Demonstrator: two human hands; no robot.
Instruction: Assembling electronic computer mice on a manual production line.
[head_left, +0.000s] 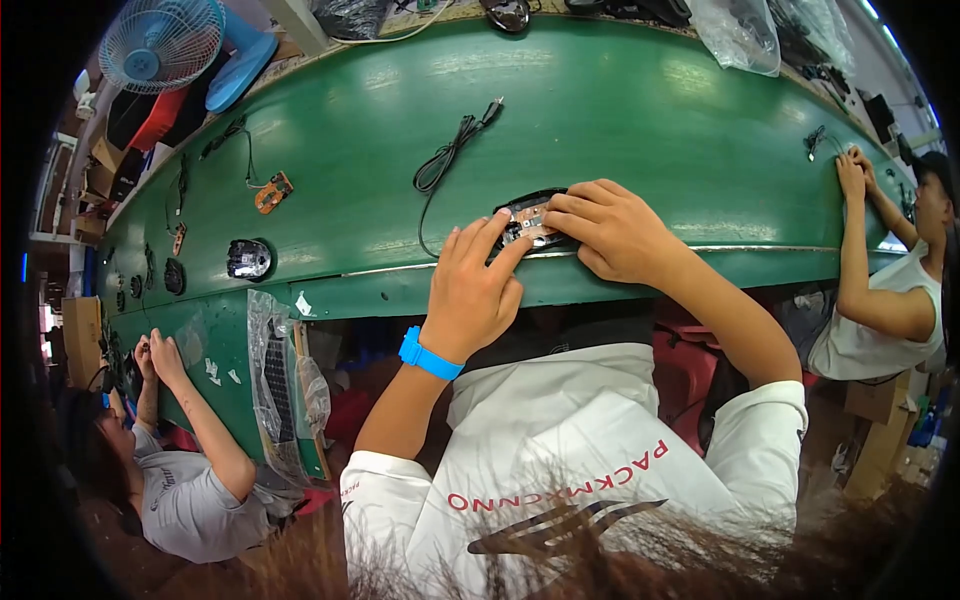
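An opened computer mouse [527, 222] lies at the edge of the green bench in front of me, its black lower shell holding a copper-coloured circuit board. My left hand [472, 290], with a blue band at the wrist, grips its left side, fingertips on the board. From the right, my right hand [615, 232] holds the other side, its fingers bent over the board's edge and hiding part of it. A black cable [440, 165] runs from the mouse to a tied bundle with a plug just beyond my left hand.
To the left are a black mouse shell [249, 259] and a loose circuit board [272, 193] with a cable. A wrapped board [277, 375] stands at the bench edge. People work on both sides. A blue fan [160, 45], a mouse [507, 14] and plastic bags [735, 35] are at the far side.
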